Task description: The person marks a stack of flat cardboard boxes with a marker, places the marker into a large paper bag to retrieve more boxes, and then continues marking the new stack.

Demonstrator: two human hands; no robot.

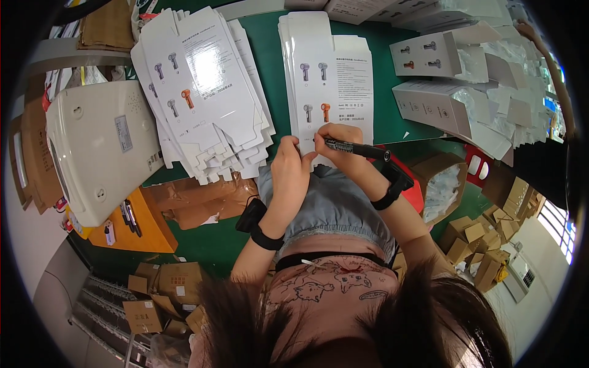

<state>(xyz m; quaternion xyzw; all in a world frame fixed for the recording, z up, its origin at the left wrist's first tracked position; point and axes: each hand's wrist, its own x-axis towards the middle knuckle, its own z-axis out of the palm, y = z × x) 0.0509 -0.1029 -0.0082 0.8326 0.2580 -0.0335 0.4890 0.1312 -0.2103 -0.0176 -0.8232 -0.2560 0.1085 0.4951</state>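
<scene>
A stack of flat, unfolded white cartons (350,67) lies in front of me, printed with small pictures of handheld fans. My right hand (341,142) is closed round a black marker pen (362,149). The pen's tip end points left, close to the lower edge of the top carton; whether it touches is hidden by my fingers. Bent over the bottom edge of that stack, my left hand (291,167) has its thumb and fingers on the cardboard. To the left, a larger, uneven pile of similar flat cartons (205,92) fans out on the green table (270,37).
Folded-up white boxes (429,55) with clear plastic bags stand at the right. A cream-coloured machine (101,144) sits at the left, beside an orange surface (150,227) with several pens. Brown cardboard boxes (178,285) lie on the floor, and an open carton (438,184) holds clear plastic.
</scene>
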